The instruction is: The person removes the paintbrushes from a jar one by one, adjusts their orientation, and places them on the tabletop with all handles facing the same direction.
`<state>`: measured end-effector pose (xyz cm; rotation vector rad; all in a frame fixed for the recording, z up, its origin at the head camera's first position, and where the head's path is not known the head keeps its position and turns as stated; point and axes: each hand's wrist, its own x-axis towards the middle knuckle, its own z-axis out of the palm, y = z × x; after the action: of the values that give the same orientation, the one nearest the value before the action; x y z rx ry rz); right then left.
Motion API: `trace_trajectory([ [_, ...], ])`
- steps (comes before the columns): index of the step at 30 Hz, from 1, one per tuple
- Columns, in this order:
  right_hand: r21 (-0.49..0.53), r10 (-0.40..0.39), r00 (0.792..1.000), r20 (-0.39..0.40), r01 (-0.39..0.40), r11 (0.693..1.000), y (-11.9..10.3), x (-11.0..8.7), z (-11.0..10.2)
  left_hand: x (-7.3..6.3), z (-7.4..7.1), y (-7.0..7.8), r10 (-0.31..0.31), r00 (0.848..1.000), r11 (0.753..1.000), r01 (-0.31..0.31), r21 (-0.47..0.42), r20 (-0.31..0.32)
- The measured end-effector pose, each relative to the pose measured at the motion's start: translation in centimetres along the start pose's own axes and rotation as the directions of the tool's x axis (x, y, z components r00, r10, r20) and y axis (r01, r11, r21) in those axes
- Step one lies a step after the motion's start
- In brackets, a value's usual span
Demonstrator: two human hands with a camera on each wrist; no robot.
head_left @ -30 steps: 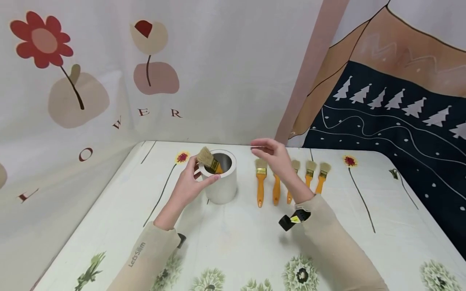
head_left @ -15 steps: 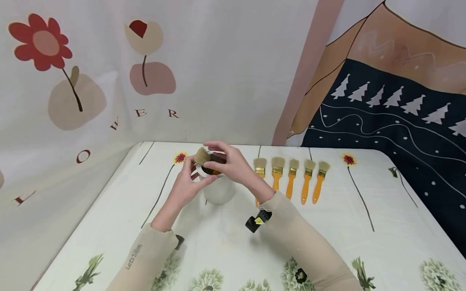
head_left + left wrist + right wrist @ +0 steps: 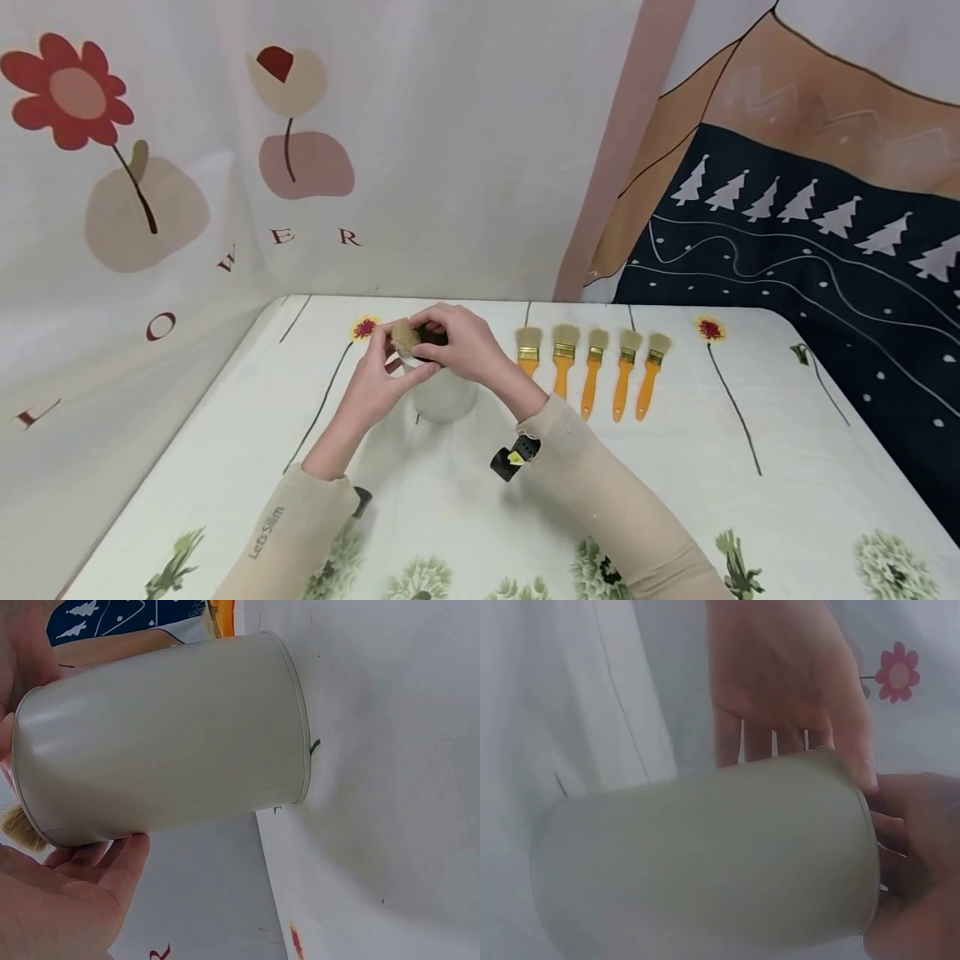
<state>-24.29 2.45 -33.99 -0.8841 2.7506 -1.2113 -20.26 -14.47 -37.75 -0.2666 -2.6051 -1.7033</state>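
A white cylindrical can (image 3: 444, 396) stands on the table, its mouth mostly covered by hands. My left hand (image 3: 378, 387) holds the can near its rim, fingers along the left side and thumb at the front; the right wrist view shows this left hand (image 3: 780, 682) too. The pale bristles of a paintbrush (image 3: 405, 336) stick up over the rim, and in the left wrist view the bristle tip (image 3: 22, 829) peeks past the edge. Over the mouth, my right hand (image 3: 468, 342) pinches the paintbrush near its bristles between thumb and fingers. The brush's handle is hidden inside the can.
To the right of the can lies a row of several paintbrushes (image 3: 592, 367) with orange handles, bristles pointing away. The right forearm partly covers the nearest one. A printed white cloth covers the table (image 3: 450, 517), and a printed curtain (image 3: 450, 167) hangs behind it.
My right hand has come left from above the row of brushes to the can and taken the paintbrush. The bristles sit slightly lower. My left hand stays on the can.
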Motion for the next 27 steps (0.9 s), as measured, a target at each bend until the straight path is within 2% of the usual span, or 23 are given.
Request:
trace_trajectory([
  [5, 0.047, 0.027, 1.0, 0.01, -0.028, 0.999, -0.05, 0.15, -0.15, 0.05, 0.03, -0.14, 0.004, 1.0, 1.0, -0.004, -0.006, -0.002],
  [14, 0.043, 0.046, 0.999, -0.012, -0.045, 0.998, 0.26, 0.15, -0.27, 0.02, 0.06, -0.11, 0.014, 1.0, 1.0, -0.014, -0.011, 0.001],
  [21, 0.122, 0.065, 0.998, 0.0, -0.064, 0.99, 0.24, 0.11, -0.35, -0.05, 0.03, -0.03, 0.01, 1.0, 1.0, -0.01, -0.005, 0.0],
  [27, 0.142, 0.077, 0.997, -0.03, -0.072, 0.987, 0.31, 0.17, -0.28, -0.06, 0.03, -0.02, 0.009, 1.0, 1.0, -0.009, -0.001, -0.001],
])
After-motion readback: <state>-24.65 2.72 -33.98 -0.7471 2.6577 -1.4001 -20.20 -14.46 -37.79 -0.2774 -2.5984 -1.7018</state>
